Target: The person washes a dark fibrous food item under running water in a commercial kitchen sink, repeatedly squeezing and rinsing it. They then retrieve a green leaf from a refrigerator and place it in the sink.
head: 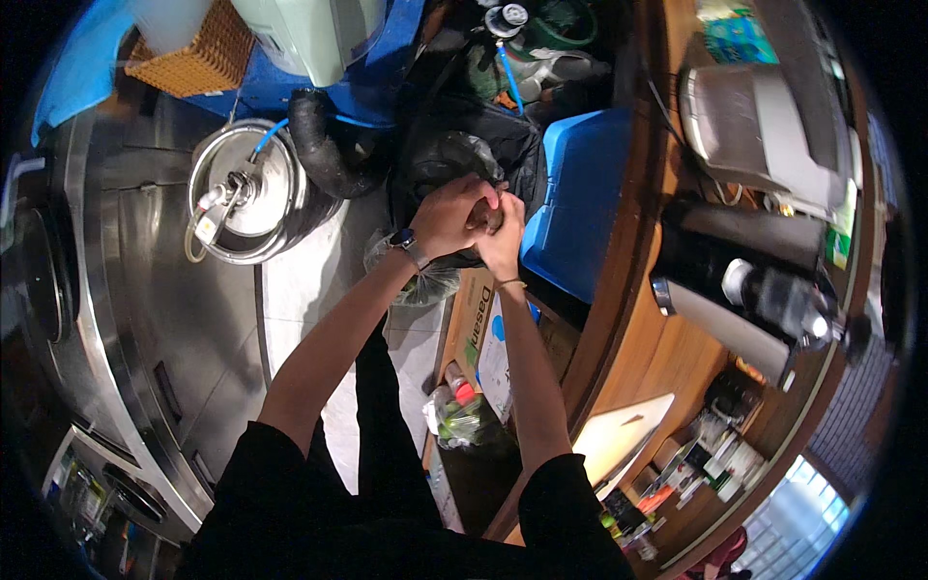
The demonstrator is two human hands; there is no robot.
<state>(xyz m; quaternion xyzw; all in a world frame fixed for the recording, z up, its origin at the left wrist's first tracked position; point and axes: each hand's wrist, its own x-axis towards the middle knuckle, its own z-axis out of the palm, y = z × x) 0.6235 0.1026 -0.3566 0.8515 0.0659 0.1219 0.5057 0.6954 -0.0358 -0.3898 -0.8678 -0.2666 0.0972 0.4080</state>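
Both hands meet at the middle of the view over a bin lined with a black plastic bag (518, 156). My left hand (451, 212), with a watch at the wrist, curls around a small brownish thing (487, 215). From the other side my right hand (505, 235) grips the same thing, a thin band at its wrist. Fingers cover most of it, so its kind is unclear. Below the left wrist, a clear plastic bag (431, 288) with something green inside hangs or rests; its support is hidden. To the right of the hands stands a blue plastic lid or panel (576, 203).
A steel keg (272, 181) with a coupler and blue hose stands left, beside a thick black pipe (319, 145). Steel cabinets (196, 290) line the left side. A wooden counter (645, 348) with a cutting board (623, 442) runs along the right. A cardboard box (475, 312) sits below.
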